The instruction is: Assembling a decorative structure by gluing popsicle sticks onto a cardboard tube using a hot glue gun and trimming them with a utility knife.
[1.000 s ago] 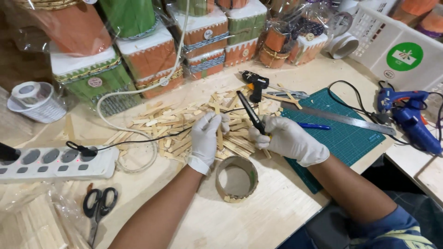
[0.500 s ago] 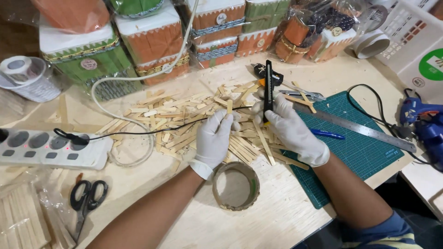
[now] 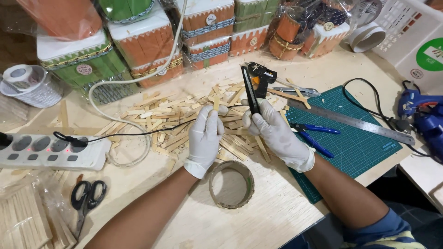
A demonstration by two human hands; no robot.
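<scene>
Right hand (image 3: 277, 133), in a white glove, is closed in a fist-like grip around the lower part of a black utility knife (image 3: 250, 94), which stands nearly upright with its tip toward 12 o'clock. Left hand (image 3: 205, 136), also gloved, has its fingers curled together and pinches a short wooden stick (image 3: 216, 102) at the fingertips, at 9 o'clock from the knife and just beside it. Both hands hover over a pile of flat wooden sticks (image 3: 170, 120) spread on the table (image 3: 277, 207). A cardboard tape ring (image 3: 231, 184) lies at 6 o'clock from the hands. Blue-handled pliers (image 3: 316, 136) rest on the green cutting mat (image 3: 355, 143) at 3 o'clock.
</scene>
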